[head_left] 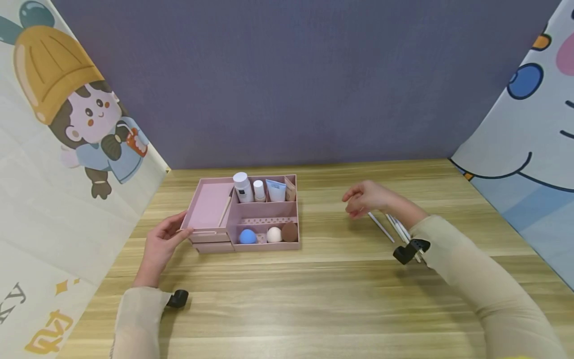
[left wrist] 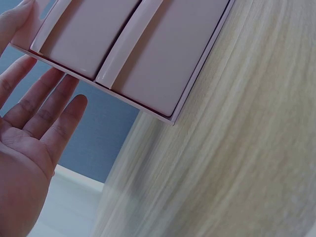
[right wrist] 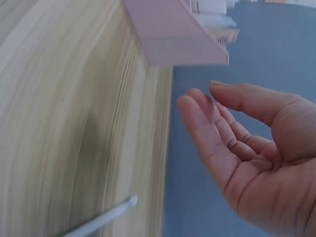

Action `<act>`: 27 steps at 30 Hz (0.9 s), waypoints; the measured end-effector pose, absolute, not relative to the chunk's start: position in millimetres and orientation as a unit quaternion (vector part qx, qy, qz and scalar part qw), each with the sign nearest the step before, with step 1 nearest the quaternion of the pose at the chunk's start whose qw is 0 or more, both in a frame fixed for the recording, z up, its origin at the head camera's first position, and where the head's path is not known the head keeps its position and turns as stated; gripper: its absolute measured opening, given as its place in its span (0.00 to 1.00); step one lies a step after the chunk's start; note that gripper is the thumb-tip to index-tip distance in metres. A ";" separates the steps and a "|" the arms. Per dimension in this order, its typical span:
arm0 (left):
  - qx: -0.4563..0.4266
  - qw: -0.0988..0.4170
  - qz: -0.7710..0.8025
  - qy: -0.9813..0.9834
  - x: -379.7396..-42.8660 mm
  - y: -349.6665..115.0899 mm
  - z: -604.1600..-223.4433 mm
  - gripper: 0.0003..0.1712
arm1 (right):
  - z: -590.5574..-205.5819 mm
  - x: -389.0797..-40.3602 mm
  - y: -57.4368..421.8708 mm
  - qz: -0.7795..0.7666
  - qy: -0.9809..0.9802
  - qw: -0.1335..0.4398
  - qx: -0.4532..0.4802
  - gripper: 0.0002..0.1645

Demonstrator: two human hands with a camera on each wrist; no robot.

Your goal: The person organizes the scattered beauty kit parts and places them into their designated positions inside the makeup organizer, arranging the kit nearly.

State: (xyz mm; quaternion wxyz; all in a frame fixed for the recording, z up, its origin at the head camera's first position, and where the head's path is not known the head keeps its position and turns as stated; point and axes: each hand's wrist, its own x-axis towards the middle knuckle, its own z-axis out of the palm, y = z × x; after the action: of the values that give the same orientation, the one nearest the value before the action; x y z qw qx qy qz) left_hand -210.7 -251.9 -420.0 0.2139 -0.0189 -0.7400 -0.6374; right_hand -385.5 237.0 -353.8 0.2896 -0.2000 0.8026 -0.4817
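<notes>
A pink desktop organizer (head_left: 239, 209) stands on the table, with two drawers (left wrist: 153, 54) at its front left. My left hand (head_left: 161, 244) holds its front left corner, thumb at the upper edge and fingers along the side wall. One thin pale stick (head_left: 225, 210) lies slanted in the organizer's top tray (head_left: 207, 202). To the organizer's right, my right hand (head_left: 368, 198) hovers over the table, fingers loosely bent, thumb apart from the index fingertip and nothing between them. Below and right of it lie several thin whitish sticks (head_left: 381, 227), partly hidden by the right forearm.
The back compartments hold a white bottle (head_left: 242, 188), a smaller white-capped bottle (head_left: 259, 190), a light blue tube (head_left: 276, 190) and a brownish packet (head_left: 290, 189). A blue ball-shaped sponge (head_left: 247, 237), a cream one (head_left: 274, 235) and a brown one (head_left: 289, 232) sit in front. A grey-blue panel (head_left: 309, 89) closes the back.
</notes>
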 end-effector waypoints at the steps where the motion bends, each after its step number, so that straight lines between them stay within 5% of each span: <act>1: -0.020 0.214 -0.637 -0.740 -210.8 -252.2 -420.2 0.21 | -355.2 -386.8 239.8 -0.482 0.804 0.289 -0.193 0.26; 27: -0.026 0.219 -0.633 -0.742 -210.6 -251.2 -418.5 0.21 | -387.9 -406.4 288.6 -0.405 0.859 0.281 -0.136 0.28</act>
State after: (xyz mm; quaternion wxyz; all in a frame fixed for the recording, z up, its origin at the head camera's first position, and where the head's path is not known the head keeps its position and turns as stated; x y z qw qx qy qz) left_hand -210.6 -251.2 -418.5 0.2192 -0.0261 -0.7418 -0.6333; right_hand -406.4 288.6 -387.9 0.2814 -0.1359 0.8590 -0.4055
